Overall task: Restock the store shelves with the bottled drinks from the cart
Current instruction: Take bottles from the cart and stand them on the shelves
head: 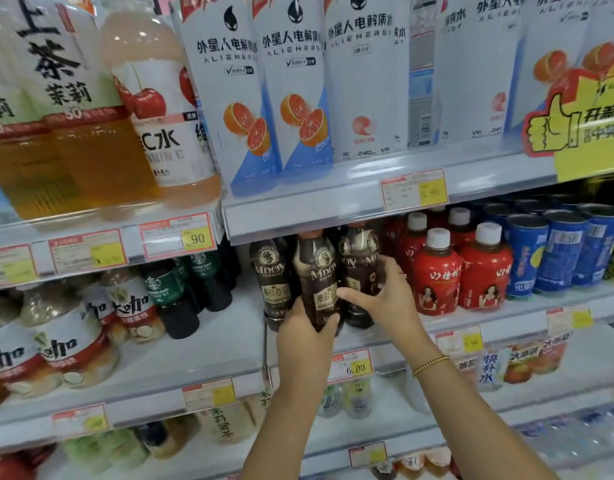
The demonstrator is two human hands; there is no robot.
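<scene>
Middle shelf [229,341], centre of frame. Both hands are on the dark coffee bottles under the upper shelf's price rail.

- Left hand [305,329]: comes up from lower centre, fingers curled round the lower half of the middle coffee bottle [317,278]. Firm wrap. The hand hides the base, so I cannot tell whether the bottle stands on the shelf or is just above it.
- Right hand [385,299]: fingers curled over the front of the right coffee bottle [359,261], thumb stretched left toward the middle one. Reads as a hold, perhaps steadying it.
- Left coffee bottle [271,278]: upright, untouched, just beside the held one.

Neighbours: red bottles with white caps [437,271] right of the coffee, blue cans [562,251] further right, dark green-labelled bottles [167,289] to the left. A strip of bare shelf lies between those and the coffee.

Progress, as a judgement: the coffee row is being filled at the front. One bottle is placed, and two are in hand, being seated or straightened. Room remains left of the row, so more could go in. The cart is out of view, and I cannot tell what stock remains. The shelves above and below look well faced.
</scene>
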